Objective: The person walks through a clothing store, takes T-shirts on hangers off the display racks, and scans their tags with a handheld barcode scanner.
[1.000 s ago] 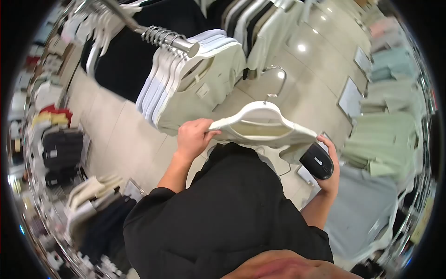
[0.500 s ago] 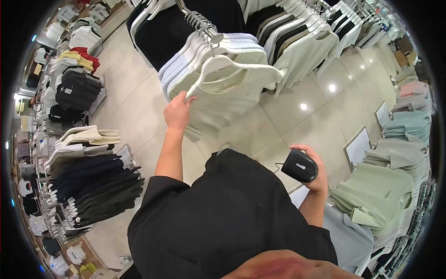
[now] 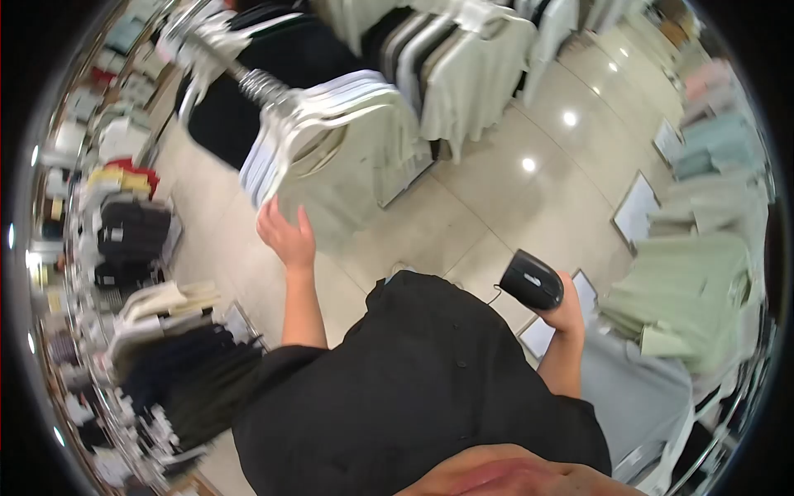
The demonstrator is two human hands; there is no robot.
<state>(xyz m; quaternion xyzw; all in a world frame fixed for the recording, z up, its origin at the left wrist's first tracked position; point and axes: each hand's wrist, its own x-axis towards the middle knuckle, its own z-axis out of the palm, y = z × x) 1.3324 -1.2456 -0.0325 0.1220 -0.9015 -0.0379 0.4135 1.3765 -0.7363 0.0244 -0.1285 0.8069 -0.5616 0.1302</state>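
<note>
My left hand (image 3: pixel 285 236) is open, thumb apart from the fingers. Its fingertips are at the shoulder edge of the shirts on the front rack, and whether they touch the cloth I cannot tell. Foremost there hangs a cream shirt (image 3: pixel 347 178) on a white hanger, with several pale lilac and white shirts (image 3: pixel 260 161) close behind it. At the right, my right hand (image 3: pixel 566 306) is wrapped round a black handheld barcode scanner (image 3: pixel 532 281), whose broad head faces up. A thin dark cord shows at the scanner's left side; most of the grip is hidden.
A metal rail (image 3: pixel 215 58) carries the front shirts. Dark trousers (image 3: pixel 190 372) hang low at the left, and green shirts (image 3: pixel 678 289) hang at the right. Framed white panels (image 3: pixel 637 211) stand by the right-hand racks. Pale floor tiles (image 3: pixel 463 215) lie between the racks.
My left hand has let go of the cream shirt's shoulder and opened. The front rack has shifted left in view as the camera turned. The scanner stays in my right hand, tilted slightly differently.
</note>
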